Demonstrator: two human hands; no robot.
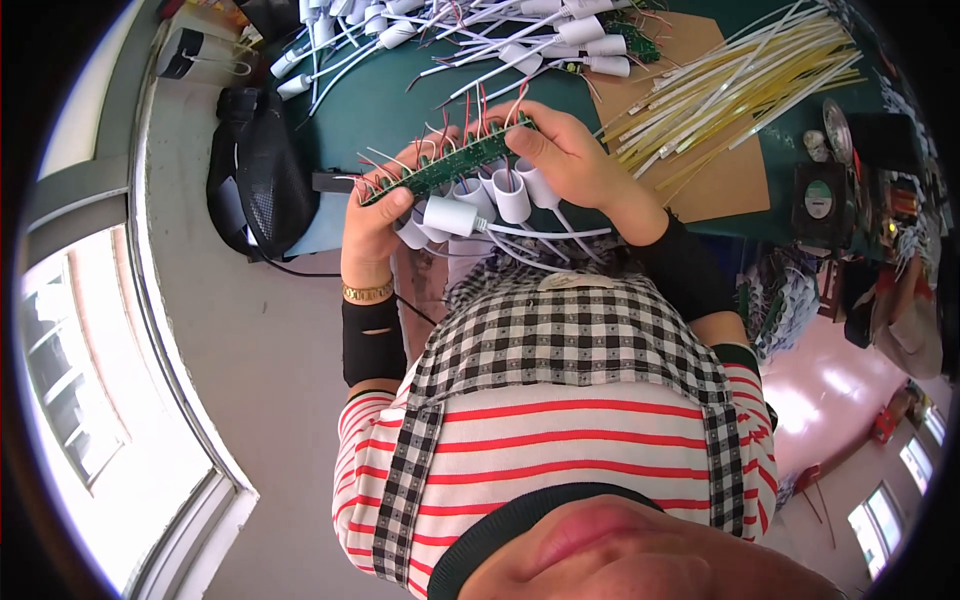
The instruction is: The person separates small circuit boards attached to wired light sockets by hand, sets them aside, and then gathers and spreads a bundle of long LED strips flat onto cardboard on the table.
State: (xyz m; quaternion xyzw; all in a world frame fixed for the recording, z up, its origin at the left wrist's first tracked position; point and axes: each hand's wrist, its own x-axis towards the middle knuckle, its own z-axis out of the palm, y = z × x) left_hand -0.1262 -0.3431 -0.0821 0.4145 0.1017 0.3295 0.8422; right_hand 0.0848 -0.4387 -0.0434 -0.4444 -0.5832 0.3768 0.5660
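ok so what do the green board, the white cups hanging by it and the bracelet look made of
Green board: probably coated resin circuit board, as it's flat, stiff-looking and evenly green. White cups: likely moulded plastic, smooth with thin, even rims. Bracelet: shiny gold-coloured finish suggests metal, though plated plastic is possible.

Clock centred on the circuit board (455, 163), 12 straight ahead. Left hand (378, 222) at its 8 o'clock end, right hand (568, 160) at 2. Cylinders (512, 202) along its 5 o'clock side. On the worktop (375, 112): heap of cabled cylinders (580, 31), around 12; strips (722, 98) lying across cardboard (722, 192), between 2 and 3. Window (75, 395) at 8.
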